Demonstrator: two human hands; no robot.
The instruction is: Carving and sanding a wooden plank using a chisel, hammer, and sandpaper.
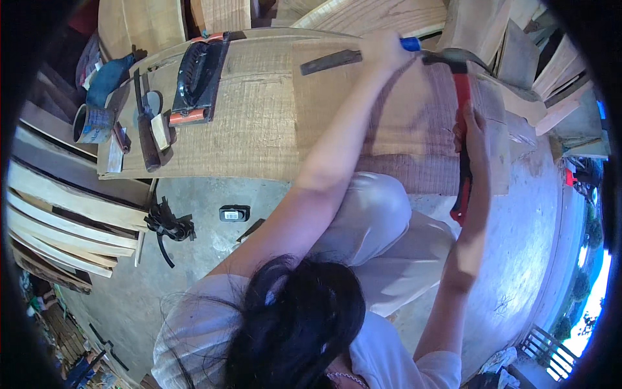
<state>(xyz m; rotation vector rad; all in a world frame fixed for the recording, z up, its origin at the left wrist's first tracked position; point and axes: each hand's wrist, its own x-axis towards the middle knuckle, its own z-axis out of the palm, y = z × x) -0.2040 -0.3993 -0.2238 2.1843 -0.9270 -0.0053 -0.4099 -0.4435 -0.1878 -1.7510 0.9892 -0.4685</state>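
My left hand (pixel 387 50) is closed round a chisel. Its flat dark blade (pixel 330 61) points left over a wooden work surface, and its blue handle end (pixel 410 44) sticks out to the right of my fist. In my right hand (pixel 475 133) is a hammer with a red and black handle (pixel 462 91), held with its dark head (pixel 446 58) at the far end, close beside the blue handle end. Beneath both tools lies a brown board (pixel 408 174), partly shaded by my arm. My fingers hide the middle of the chisel.
On the bench's left lie a black hand sander (pixel 195 74) with orange ends, a dark-handled tool (pixel 148 139) and a can (pixel 95 124). Wooden boards (pixel 142 23) stand behind; stacked planks (pixel 78 227) are at left. A small black object (pixel 234 213) and black straps (pixel 170 225) lie lower.
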